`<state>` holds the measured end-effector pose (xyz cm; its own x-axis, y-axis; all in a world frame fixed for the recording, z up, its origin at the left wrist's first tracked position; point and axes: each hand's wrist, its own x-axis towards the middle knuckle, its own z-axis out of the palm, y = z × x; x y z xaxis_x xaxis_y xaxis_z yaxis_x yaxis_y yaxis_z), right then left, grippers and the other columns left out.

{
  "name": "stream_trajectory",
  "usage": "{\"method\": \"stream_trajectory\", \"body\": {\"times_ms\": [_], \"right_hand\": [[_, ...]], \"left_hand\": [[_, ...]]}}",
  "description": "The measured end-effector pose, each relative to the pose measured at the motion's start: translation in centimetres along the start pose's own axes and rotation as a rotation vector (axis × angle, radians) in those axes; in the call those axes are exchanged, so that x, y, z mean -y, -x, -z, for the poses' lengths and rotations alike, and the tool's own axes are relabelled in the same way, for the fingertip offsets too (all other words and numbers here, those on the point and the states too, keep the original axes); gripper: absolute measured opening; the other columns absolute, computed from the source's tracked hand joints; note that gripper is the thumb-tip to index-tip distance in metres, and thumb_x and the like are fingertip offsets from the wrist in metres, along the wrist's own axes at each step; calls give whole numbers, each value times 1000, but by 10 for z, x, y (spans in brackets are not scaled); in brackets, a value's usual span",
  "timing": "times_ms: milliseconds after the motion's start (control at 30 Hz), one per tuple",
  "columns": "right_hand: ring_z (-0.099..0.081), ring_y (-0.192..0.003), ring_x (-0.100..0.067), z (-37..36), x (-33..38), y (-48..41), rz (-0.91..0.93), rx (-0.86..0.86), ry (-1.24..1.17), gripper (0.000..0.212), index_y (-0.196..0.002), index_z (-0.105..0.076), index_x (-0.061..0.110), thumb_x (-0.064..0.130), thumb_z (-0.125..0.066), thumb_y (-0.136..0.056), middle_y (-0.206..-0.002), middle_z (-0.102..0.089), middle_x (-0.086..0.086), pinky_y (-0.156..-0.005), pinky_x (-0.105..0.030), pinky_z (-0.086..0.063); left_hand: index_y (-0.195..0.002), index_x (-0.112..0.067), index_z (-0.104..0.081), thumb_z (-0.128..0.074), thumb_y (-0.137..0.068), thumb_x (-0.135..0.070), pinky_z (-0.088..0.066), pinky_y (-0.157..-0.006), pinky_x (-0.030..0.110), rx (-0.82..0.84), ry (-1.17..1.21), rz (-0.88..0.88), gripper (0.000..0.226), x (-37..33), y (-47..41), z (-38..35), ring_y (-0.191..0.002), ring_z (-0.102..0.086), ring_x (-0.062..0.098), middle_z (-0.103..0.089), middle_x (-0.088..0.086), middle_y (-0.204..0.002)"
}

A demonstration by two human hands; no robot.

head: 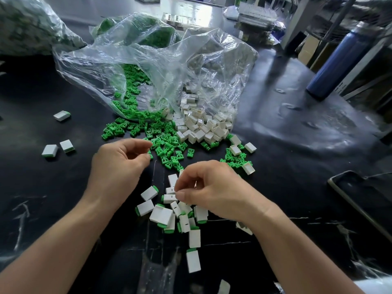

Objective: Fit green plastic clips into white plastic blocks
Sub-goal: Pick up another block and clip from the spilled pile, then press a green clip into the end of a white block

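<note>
The left hand is nearer the loose green plastic clips, which lie on the black worktop just ahead of its fingertips, toward the clear plastic bag. Its grip is curled, thumb and forefinger slightly apart; I cannot tell if 1 clip is pinched. The right hand hovers over fitted white plastic blocks. Its grip is nearly closed at 1 slotted white block, long axis pointing left; whether it holds is unclear.

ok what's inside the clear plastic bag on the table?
Inside the bag, green clips on the left and white blocks on the right, both spilling from its mouth onto the table. Further back, crinkled, glaring plastic hides how deep the piles go.
</note>
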<state>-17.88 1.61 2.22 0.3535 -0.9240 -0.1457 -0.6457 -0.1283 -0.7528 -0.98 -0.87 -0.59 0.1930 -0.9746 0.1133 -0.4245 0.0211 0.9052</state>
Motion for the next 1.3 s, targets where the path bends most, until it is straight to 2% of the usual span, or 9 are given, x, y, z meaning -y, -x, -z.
{"method": "stream_trajectory", "body": {"times_ms": [100,200,433,600,833,1000,1133,1233,1300], "right_hand": [[-46,-60,12,0,0,0,12,-13,38,7,-79,-69,25,32,-68,-79,-69,-50,15,-56,-3,-33],[-47,-62,12,1,-1,-1,20,-57,35,9,-81,-70,24,32,-66,-82,-67,-52,15,-58,-4,-35],[-50,-70,5,35,-31,-11,-123,-445,183,9,-89,-69,25,30,-65,-83,-77,-54,18,-65,-11,-37],[-58,-96,-19,52,-59,-18,-299,-618,312,22,-103,-67,20,30,-64,-84,-105,-63,-3,-86,-27,-42],[-54,-107,-28,42,-67,-28,-399,-566,450,27,-108,-64,17,32,-59,-87,-112,-61,-9,-90,-34,-42],[-55,-105,-26,40,-60,-25,-322,-579,460,25,-112,-60,17,22,-59,-88,-111,-62,-7,-87,-31,-39],[-61,-85,-13,34,-42,-17,-101,-610,237,17,-101,-66,20,16,-63,-85,-91,-64,2,-82,-22,-45],[-56,-75,8,21,-26,-12,34,-497,39,22,-102,-68,20,9,-65,-83,-82,-58,16,-73,-1,-41],[-55,-72,10,12,-19,-10,76,-434,-70,24,-98,-65,21,6,-67,-80,-77,-57,17,-69,-2,-43]], "left_hand": [[-101,-18,-72,-67,-80,-6,-38,-75,17,-18,-271,-103,24,2,-1,-2,-84,-60,15,-65,-2,-97],[-118,-15,-64,-62,-85,-12,-35,-89,30,66,-524,-153,33,4,-2,-5,-109,-49,25,-56,7,-112],[-101,-14,-69,-62,-86,-14,-38,-84,35,134,-601,-143,17,-1,-3,-1,-102,-51,26,-57,7,-103],[-97,-14,-65,-66,-81,-9,-43,-80,36,132,-568,-150,17,-2,-2,1,-95,-55,28,-60,5,-98],[-94,-16,-71,-71,-77,-8,-50,-76,33,92,-447,-213,19,-2,4,3,-81,-62,23,-67,2,-85],[-75,-24,-74,-72,-76,-5,-42,-59,1,119,-99,-129,20,-8,7,4,-67,-63,-4,-70,-15,-68],[-68,-25,-76,-70,-72,-2,-49,-56,11,289,335,33,23,-20,12,3,-63,-64,2,-73,-4,-70],[-74,-21,-75,-68,-60,-15,-51,-58,16,364,466,85,17,-27,16,2,-64,-62,5,-73,1,-74],[-74,-17,-75,-66,-57,-16,-52,-60,18,396,492,104,19,-28,17,1,-68,-63,8,-73,3,-82]]}}
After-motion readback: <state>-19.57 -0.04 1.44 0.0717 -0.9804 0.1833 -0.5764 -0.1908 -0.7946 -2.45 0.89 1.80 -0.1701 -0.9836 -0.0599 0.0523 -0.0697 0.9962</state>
